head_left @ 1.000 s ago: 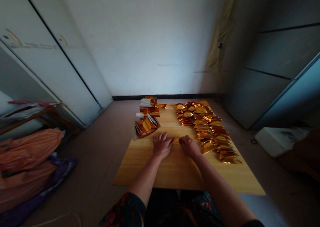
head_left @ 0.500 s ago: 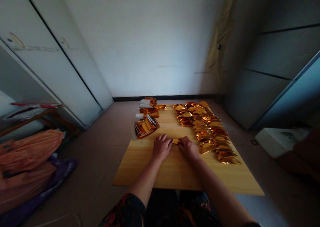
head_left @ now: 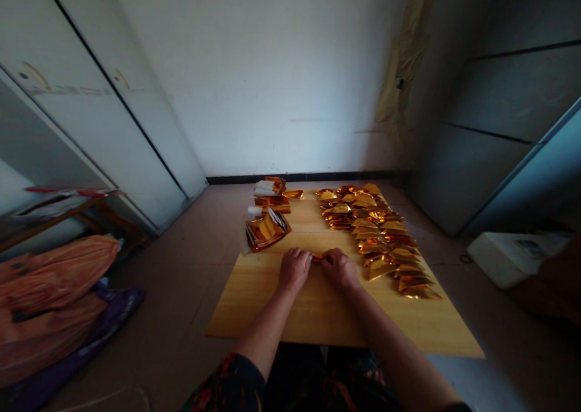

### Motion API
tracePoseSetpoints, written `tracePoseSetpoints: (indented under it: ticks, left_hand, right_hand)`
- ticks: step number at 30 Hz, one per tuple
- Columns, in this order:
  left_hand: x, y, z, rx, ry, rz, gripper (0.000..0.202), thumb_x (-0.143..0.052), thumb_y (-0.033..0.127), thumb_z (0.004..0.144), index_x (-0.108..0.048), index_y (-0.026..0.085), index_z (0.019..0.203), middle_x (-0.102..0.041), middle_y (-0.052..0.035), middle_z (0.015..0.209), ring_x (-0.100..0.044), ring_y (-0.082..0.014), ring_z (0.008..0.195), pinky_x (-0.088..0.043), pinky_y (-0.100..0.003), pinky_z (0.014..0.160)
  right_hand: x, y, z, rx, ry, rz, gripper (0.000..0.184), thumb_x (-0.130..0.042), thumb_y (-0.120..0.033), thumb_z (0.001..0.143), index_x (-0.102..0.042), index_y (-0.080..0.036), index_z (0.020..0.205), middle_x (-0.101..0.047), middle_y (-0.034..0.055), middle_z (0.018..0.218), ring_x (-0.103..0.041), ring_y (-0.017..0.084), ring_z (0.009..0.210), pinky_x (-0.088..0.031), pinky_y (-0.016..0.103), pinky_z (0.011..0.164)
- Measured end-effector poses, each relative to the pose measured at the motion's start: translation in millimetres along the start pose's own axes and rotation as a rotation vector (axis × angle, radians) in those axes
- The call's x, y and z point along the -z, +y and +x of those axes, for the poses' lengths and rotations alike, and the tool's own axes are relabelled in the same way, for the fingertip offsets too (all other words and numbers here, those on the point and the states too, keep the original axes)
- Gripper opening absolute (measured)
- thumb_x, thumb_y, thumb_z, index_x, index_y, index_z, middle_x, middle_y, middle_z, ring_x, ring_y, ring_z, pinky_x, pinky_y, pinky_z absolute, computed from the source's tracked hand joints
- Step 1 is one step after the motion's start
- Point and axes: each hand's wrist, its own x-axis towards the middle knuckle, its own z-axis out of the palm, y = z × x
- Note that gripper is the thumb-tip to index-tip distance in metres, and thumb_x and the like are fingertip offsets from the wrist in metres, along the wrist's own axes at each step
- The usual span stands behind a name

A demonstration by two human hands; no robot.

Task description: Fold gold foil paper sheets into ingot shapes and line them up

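The left hand [head_left: 295,268] and right hand [head_left: 340,269] are gripping opposite ends of 1 small gold paper [head_left: 317,258] between them on the bench [head_left: 320,315], while folded gold papers [head_left: 381,270] are lying near the right hand.

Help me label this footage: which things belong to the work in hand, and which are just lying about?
Work in hand, it seems:
gold foil piece, between left hand and right hand
foil sheets, left side
folded foil pieces, right side
wooden board

Apparently lying about:
orange heap, left
purple bundle, beside it
white box, right
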Motion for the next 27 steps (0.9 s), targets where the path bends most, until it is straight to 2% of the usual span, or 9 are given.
tracePoseSetpoints:
  ticks: [5, 11, 15, 27]
  left_hand:
    - [-0.9, 0, -2, 0.028, 0.049, -0.128, 0.024, -0.043, 0.024, 0.090, -0.063, 0.022, 0.104, -0.067, -0.0044, 0.101, -0.056, -0.0180, 0.098, -0.041, -0.031, 0.093]
    - [-1.6, 12, -2, 0.242, 0.118, -0.338, 0.028, -0.057, 0.020, 0.079, -0.061, 0.022, 0.107, -0.069, -0.0017, 0.107, -0.061, -0.0164, 0.099, -0.043, -0.030, 0.092]
    - [-1.8, 20, 0, 0.308, 0.122, -0.375, 0.032, -0.056, 0.016, 0.076, -0.062, 0.024, 0.107, -0.070, 0.0005, 0.103, -0.064, -0.0149, 0.093, -0.043, -0.028, 0.091]
    - [-6.7, 23, 1, 0.296, 0.074, -0.349, 0.042, -0.053, 0.009, 0.075, -0.059, 0.023, 0.114, -0.068, -0.0022, 0.109, -0.061, -0.0164, 0.102, -0.039, -0.031, 0.097]
  right_hand:
    - [-9, -2, 2, 0.005, 0.064, 0.038, 0.016, -0.051, -0.025, 0.085, -0.066, -0.021, 0.085, -0.067, 0.0019, 0.090, -0.060, 0.014, 0.079, -0.037, 0.020, 0.065]
    - [-15, -1, 3, 0.057, 0.100, 0.034, 0.019, -0.047, -0.025, 0.088, -0.064, -0.021, 0.083, -0.066, 0.0030, 0.087, -0.059, 0.013, 0.075, -0.036, 0.020, 0.063]
    - [-16, -1, 2, 0.067, 0.114, 0.014, 0.022, -0.044, -0.025, 0.090, -0.063, -0.020, 0.082, -0.064, 0.0033, 0.084, -0.058, 0.012, 0.070, -0.034, 0.021, 0.060]
    - [-23, 2, 4, 0.054, 0.135, -0.047, 0.020, -0.041, -0.023, 0.093, -0.057, -0.018, 0.082, -0.060, 0.0023, 0.081, -0.052, 0.010, 0.060, -0.028, 0.022, 0.053]
